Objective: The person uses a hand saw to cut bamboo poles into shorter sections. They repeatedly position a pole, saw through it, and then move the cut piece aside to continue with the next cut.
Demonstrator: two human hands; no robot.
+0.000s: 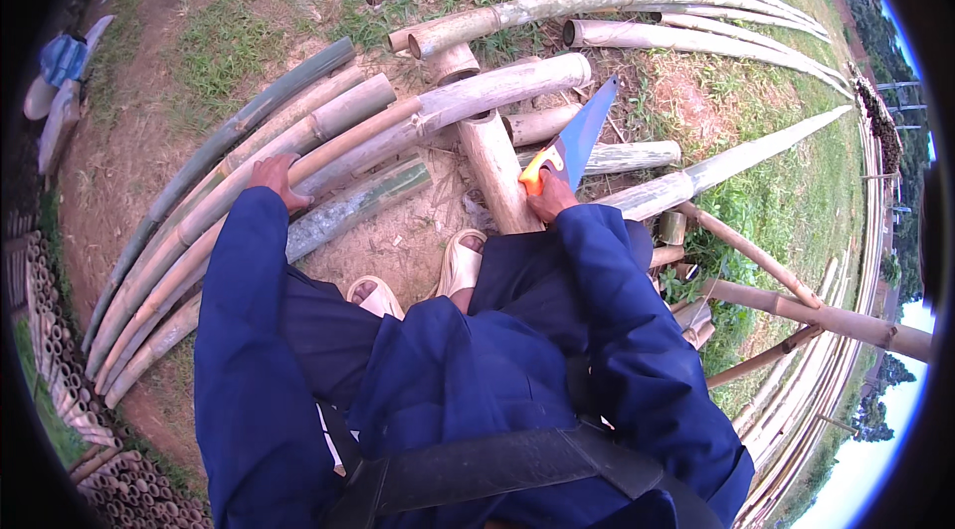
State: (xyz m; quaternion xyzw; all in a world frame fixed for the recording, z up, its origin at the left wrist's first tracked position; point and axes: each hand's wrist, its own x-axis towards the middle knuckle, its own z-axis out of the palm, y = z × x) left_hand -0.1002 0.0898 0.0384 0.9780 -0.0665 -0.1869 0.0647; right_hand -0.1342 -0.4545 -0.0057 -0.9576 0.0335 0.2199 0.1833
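Note:
My left hand point(280, 180) is closed round a thin tan bamboo pole point(363, 137), which lies among several thicker poles at my left. In my right hand point(552, 199) is a handsaw point(589, 131), held by its orange handle, its blue blade pointing up and away from me. Beneath the saw hand lies a short thick bamboo log point(497, 171). A pale thick bamboo pole point(507, 91) rests across the far end of that log, its cut end left of the blade. The blade appears apart from that end.
More long bamboo poles point(517, 13) lie on grass at the far right. A frame of bamboo poles point(796, 305) stands close on my right. Stacks of cut bamboo point(129, 489) are at the lower left. My sandalled feet point(461, 265) are on bare earth.

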